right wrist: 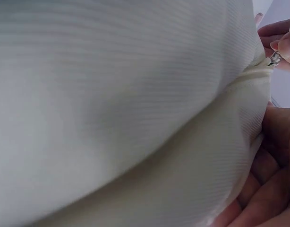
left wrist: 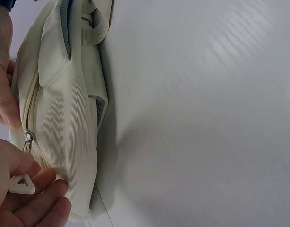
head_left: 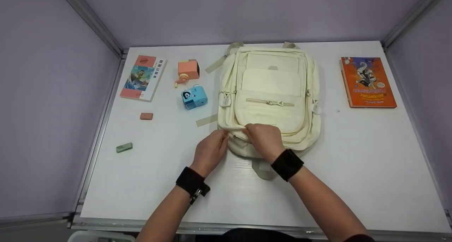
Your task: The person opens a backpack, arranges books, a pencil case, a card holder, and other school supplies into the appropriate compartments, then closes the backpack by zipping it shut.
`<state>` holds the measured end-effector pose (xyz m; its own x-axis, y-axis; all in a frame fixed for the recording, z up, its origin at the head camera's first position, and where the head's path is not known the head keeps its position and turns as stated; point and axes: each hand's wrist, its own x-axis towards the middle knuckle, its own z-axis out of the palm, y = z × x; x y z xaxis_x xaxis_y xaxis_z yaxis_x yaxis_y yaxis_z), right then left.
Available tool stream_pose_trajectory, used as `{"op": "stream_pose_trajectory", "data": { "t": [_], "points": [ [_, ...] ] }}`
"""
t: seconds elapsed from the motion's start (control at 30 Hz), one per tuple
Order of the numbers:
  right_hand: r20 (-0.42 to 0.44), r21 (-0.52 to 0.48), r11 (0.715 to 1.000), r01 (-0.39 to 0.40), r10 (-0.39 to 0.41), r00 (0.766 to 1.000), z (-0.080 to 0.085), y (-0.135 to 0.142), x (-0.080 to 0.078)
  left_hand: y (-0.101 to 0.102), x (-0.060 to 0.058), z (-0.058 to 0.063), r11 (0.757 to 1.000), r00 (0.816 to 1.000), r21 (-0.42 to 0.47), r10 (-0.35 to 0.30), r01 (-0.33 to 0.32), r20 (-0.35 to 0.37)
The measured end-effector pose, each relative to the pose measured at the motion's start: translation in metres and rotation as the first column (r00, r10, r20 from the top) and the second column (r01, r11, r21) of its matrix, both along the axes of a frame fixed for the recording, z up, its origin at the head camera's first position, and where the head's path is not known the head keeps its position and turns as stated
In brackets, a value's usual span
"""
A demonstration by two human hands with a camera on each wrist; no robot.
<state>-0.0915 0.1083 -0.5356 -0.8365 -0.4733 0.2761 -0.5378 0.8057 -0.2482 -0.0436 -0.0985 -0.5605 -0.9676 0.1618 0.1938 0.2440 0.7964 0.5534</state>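
A cream backpack (head_left: pixel 272 120) lies on its back, its front pocket with a short zipper (head_left: pixel 270 102) facing up. At its lower left corner, my left hand (head_left: pixel 210 149) pinches a zipper pull (left wrist: pixel 23 186); the pull has a white triangular tab, and its metal slider (left wrist: pixel 29 136) sits on the side seam. Just to the right, my right hand (head_left: pixel 265 138) grips the fabric along the bag's lower edge. In the right wrist view, the fingers (right wrist: pixel 268 189) of that hand curl around the cream cloth, which fills most of the picture.
Left of the bag lie a pink-and-white book (head_left: pixel 141 78), an orange-pink toy with a crank (head_left: pixel 188 70), a blue camera-shaped toy (head_left: pixel 195 97), a reddish block (head_left: pixel 146 116) and a green block (head_left: pixel 124 147). An orange book (head_left: pixel 369 82) lies at right. Partition walls enclose the white table (head_left: pixel 360 171).
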Motion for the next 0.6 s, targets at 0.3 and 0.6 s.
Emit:
{"op": "stream_pose_trajectory", "data": {
  "t": [0.3,0.6],
  "points": [
    [0.03,-0.007,1.0,0.004,-0.004,1.0,0.001,0.001,0.002,-0.013,-0.002,0.003,0.999,0.996,0.008,0.032,-0.032,0.088],
    [0.024,0.005,1.0,0.012,-0.012,1.0,0.001,-0.002,0.007,-0.005,-0.005,-0.002,1.0,0.998,0.007,0.017,-0.017,0.068]
  ]
}}
